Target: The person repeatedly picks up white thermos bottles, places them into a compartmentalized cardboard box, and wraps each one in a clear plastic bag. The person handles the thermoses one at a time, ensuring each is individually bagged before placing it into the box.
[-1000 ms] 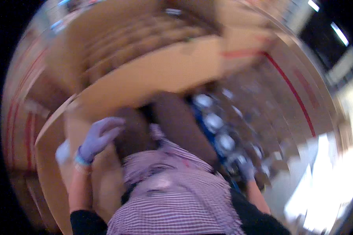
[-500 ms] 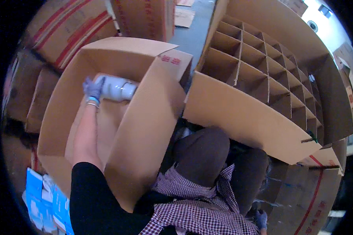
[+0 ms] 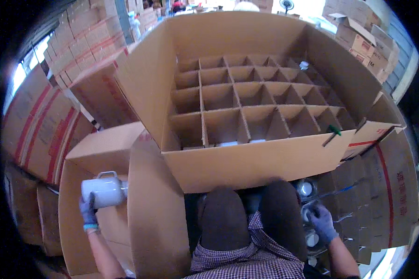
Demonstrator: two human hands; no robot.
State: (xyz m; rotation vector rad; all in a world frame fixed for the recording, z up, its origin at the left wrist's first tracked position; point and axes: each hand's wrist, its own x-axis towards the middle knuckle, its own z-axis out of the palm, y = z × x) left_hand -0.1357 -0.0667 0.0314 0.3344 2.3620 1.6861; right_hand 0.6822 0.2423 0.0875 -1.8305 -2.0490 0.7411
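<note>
The person sits behind a big divided carton (image 3: 246, 162), whose cardboard grid makes many cells. To the left of this carton, the left hand (image 3: 88, 209) in a blue glove holds a white container (image 3: 104, 191) above a smaller open box (image 3: 102, 153). The fingers are wrapped around its bottom end and close firmly on it. The container lies on its side: its long axis is about level, the bottom toward the left hand, and the neck toward the divided carton. A thin wire handle stands up over its body.

I judge the container is stiff and smooth, maybe glass or ceramic, so it can slip in a glove and break if it knocks something. It looks not very heavy, because one hand carries it. A safe hold is around the wide body, not by the thin handle.

To the right of the divided carton and below it, the right hand (image 3: 322, 224) reaches among similar white containers (image 3: 306, 188). Whether it grips one, I cannot tell.
</note>
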